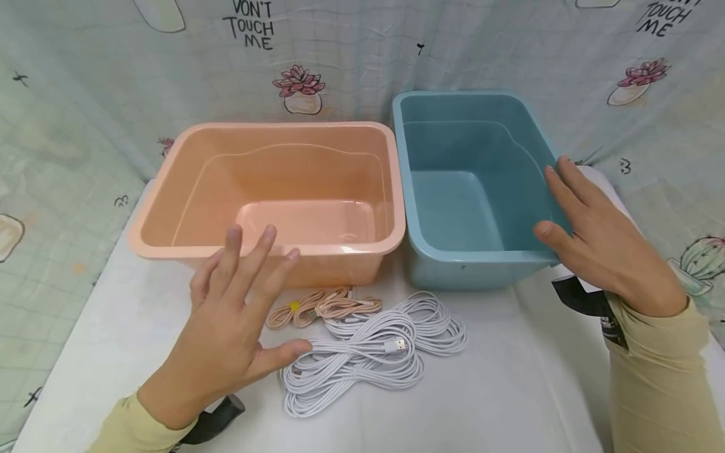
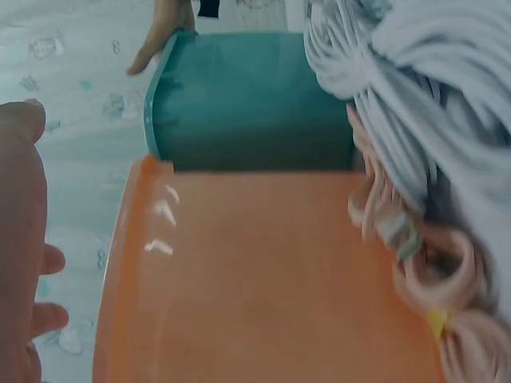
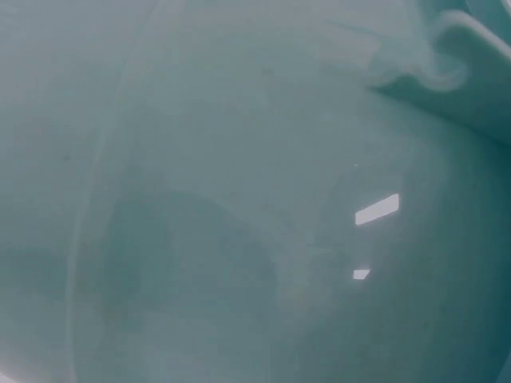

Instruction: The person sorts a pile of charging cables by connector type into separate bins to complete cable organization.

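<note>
A peach plastic bin [image 1: 311, 264] and a blue plastic bin [image 1: 464, 270] stand side by side, and neither holds anything. My left hand [image 1: 232, 321] hovers by the front rim of the peach bin, fingers spread, holding nothing. At the blue bin's right rim, my right hand [image 1: 606, 239] rests with its fingers extended and thumb over the front corner. Coiled white cables [image 1: 351, 371], one with a USB plug [image 1: 394, 345], lie in front of the bins. Beside them are peach cable coils [image 1: 340, 306], one with a yellow tie. The right wrist view is filled by the blue bin's wall [image 3: 223, 199].
A white cloth [image 1: 453, 402] covers the table. Behind and at both sides hangs a pale printed curtain [image 1: 351, 56], close to the bins' back edges. The two bins' rims nearly touch.
</note>
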The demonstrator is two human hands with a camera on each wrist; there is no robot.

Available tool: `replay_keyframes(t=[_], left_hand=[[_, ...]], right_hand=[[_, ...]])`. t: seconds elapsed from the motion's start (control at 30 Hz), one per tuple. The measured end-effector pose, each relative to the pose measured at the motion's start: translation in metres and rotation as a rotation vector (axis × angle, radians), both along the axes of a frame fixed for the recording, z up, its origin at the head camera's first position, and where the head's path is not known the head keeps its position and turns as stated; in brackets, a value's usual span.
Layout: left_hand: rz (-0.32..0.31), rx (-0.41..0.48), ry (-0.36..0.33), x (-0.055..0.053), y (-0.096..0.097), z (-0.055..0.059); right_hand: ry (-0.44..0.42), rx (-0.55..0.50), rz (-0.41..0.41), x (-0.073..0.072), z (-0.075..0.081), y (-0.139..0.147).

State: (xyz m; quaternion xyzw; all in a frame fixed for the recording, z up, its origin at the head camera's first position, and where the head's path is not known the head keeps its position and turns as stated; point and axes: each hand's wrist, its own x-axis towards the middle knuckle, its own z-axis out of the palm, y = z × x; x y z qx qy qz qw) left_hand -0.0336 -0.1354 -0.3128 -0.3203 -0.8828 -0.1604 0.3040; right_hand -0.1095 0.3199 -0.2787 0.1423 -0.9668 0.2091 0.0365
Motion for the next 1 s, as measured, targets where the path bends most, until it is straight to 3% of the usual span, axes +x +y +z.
replay_keyframes(t=[0.27,0.4,0.57,0.73,1.0], left_hand=[[-0.183,-0.029,0.029,-0.001,0.026,-0.017],[-0.275,-0.023,0.114,-0.003,0.037,-0.018],[-0.332,-0.072,0.175,-0.005,0.048,-0.017],[-0.368,-0.121,0.142,-0.005,0.053,-0.026],[-0.341,-0.209,-0.016,-0.001,0.054,-0.036]], right_hand=[[-0.022,0.042,0.006,-0.008,0.002,-0.005],[-0.025,0.057,-0.005,-0.009,0.004,-0.004],[-0.025,0.070,-0.013,-0.007,0.006,-0.002],[-0.016,0.077,-0.015,-0.006,0.005,-0.003],[-0.032,0.053,-0.025,-0.001,0.003,-0.002]])
